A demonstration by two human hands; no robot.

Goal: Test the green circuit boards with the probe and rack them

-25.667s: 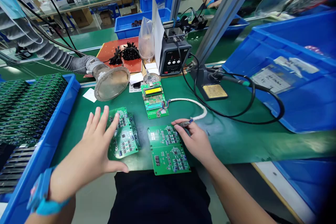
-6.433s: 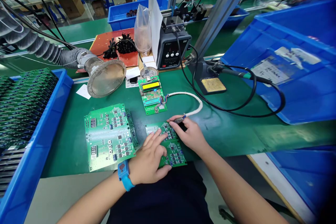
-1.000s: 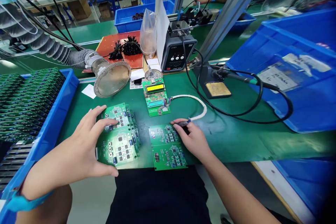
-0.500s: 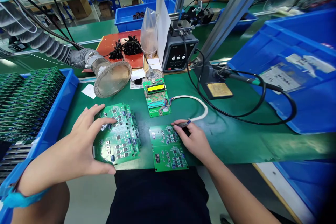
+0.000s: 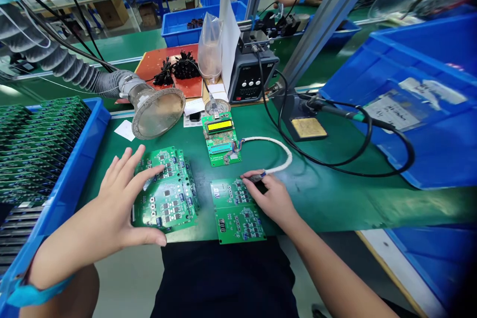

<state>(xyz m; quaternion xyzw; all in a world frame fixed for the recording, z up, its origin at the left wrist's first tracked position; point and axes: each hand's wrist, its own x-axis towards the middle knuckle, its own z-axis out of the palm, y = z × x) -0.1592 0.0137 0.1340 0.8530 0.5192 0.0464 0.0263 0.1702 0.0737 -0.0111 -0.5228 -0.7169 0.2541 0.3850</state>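
My right hand (image 5: 270,199) is pinched closed on a stubby dark-grey connector (image 5: 256,178), whose white-sleeved cable (image 5: 281,148) curves back to a green board with a yellow screen (image 5: 223,140). The connector sits at the upper right corner of a flat green two-section circuit panel (image 5: 231,208) lying near the front edge of the green tabletop (image 5: 316,198); my fingers hide the exact contact. My left hand (image 5: 114,208) spreads wide, gripping nothing, at a stack of green circuit boards (image 5: 167,201); I can't tell whether its index fingertip touches. I'd hold the connector square, press lightly, and leave the cable slack so the panel doesn't skid.
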